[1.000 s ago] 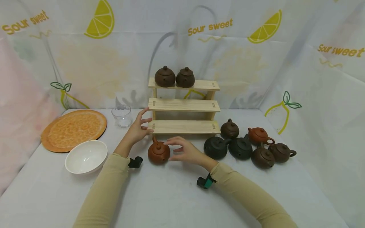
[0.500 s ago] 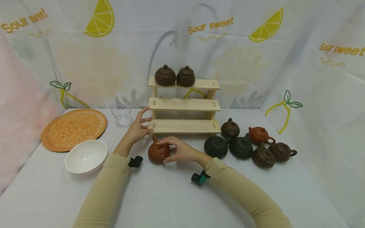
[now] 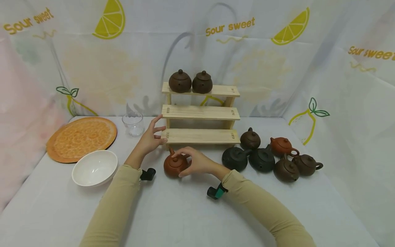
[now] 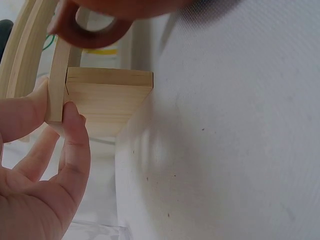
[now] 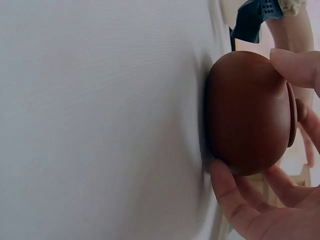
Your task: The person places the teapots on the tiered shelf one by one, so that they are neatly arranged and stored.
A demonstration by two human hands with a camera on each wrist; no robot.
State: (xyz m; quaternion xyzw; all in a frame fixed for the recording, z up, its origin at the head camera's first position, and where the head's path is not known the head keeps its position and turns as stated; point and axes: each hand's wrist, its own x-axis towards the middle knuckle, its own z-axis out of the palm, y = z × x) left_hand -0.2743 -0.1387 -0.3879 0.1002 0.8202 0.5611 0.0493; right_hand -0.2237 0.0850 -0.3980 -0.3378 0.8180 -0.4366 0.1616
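A person's right hand cups a small reddish-brown clay teapot standing upright on the white table, thumb low on its near side and fingers curled over the lid; the pot sits just in front of the lowest step of a three-tier pale wooden display stand, its spout pointing away towards that step, so its long axis runs near to far. The left hand pinches the left end of the bottom step between thumb and fingers. To the right huddle six more dark and brown clay teapots; left lie a white ceramic bowl, an orange round tray and a clear glass cup
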